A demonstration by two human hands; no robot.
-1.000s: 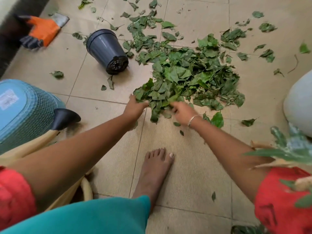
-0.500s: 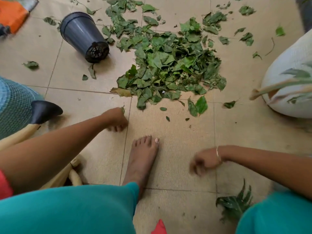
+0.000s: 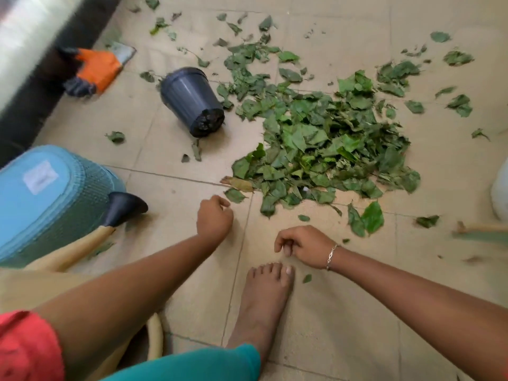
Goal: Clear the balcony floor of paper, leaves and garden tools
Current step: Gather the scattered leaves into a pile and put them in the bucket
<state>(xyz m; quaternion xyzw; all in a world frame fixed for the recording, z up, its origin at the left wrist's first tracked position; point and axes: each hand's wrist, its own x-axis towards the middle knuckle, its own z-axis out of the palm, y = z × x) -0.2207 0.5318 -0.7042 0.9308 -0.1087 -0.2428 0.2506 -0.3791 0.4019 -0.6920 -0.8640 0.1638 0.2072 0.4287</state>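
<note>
A big pile of green leaves (image 3: 324,144) lies on the beige floor tiles, with loose leaves scattered around it. My left hand (image 3: 214,215) hovers just left of the pile's near edge, fingers curled in, and I see nothing in it. Close above my bare foot (image 3: 264,303), my right hand (image 3: 302,246), a bracelet on its wrist, is curled into a loose fist a little short of the pile. No leaf shows in it. A black plastic pot (image 3: 192,101) lies on its side left of the pile. An orange and grey garden glove (image 3: 96,68) rests by the wall.
An upturned blue basket (image 3: 46,199) stands at the left, with a black-tipped beige spout (image 3: 123,206) beside it. A white container (image 3: 500,193) sits at the right edge. A dark wall base (image 3: 33,105) runs along the far left.
Both hands left the pile's near edge. The right hand swung out low to the right and has come back to the middle near my foot. The view has turned left again.
</note>
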